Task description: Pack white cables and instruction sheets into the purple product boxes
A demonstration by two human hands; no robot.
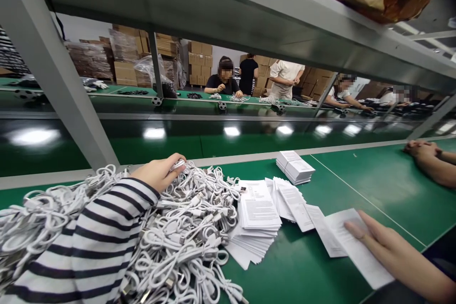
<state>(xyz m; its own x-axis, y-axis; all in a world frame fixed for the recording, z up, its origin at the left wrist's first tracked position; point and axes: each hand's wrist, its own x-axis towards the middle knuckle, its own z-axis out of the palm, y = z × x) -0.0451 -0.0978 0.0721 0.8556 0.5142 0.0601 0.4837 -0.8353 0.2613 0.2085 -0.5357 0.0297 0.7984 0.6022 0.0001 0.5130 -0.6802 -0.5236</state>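
My left hand (156, 172), in a black-and-white striped sleeve, reaches over a big heap of bundled white cables (192, 232). Its fingers are closed round a white cable at the far side of the heap. No second striped sleeve shows, and my right hand is out of view. Just right of the cables lies a fanned stack of printed paper sheets (258, 206), with a small dark connector end at its upper left. More folded sheets (295, 204) spread out to the right. Behind them stands a neat block of papers (295, 166).
A co-worker's bare-forearmed hand (388, 247) holds a leaflet (351, 232) at the lower right. Another person's hands (423, 149) rest at the right edge. A metal post (67, 76) and overhead shelf (213, 0) frame the bench. Several people work beyond the conveyor (178, 147).
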